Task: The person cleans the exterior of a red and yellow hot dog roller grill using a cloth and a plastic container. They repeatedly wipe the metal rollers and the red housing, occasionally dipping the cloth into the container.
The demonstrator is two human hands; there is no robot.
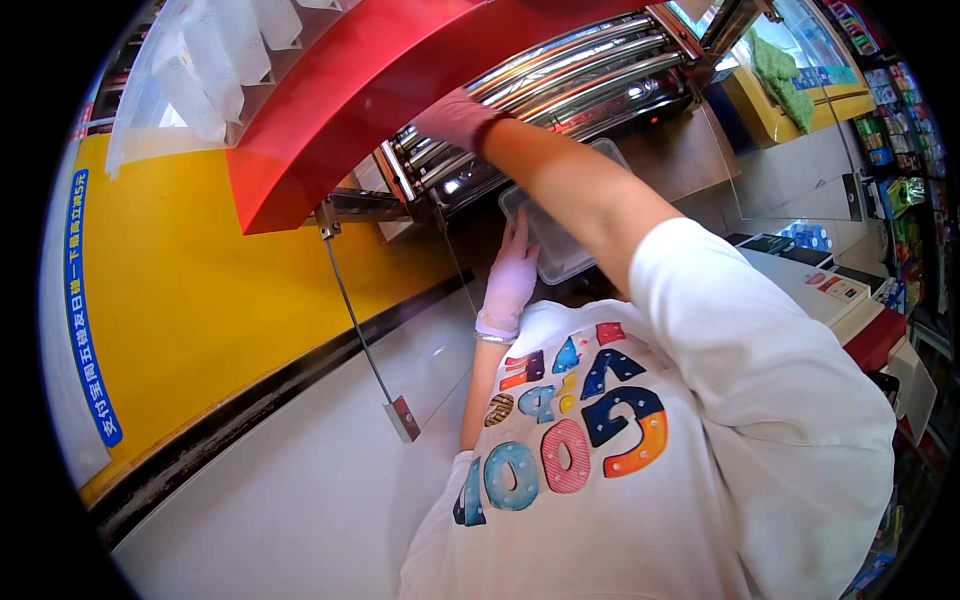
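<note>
My left hand (512,274), in a thin pale glove, has its fingers on the left rim of a clear plastic container (559,251). That container lies in front of a roller grill (577,71) with shiny metal rollers, and my forearm covers part of it. My right arm stretches across to the grill's left end. There my gloved right hand (454,120) is over the rollers, its fingers hidden under the edge of the red hood (360,82). Whether they hold anything cannot be seen.
Glass panels on metal brackets (403,420) hang at the left. White paper sleeves (199,67) stand in a clear holder above the hood. A green towel (784,79) lies on a yellow cabinet at the right, near a counter machine (802,277) and packed shelves (904,127).
</note>
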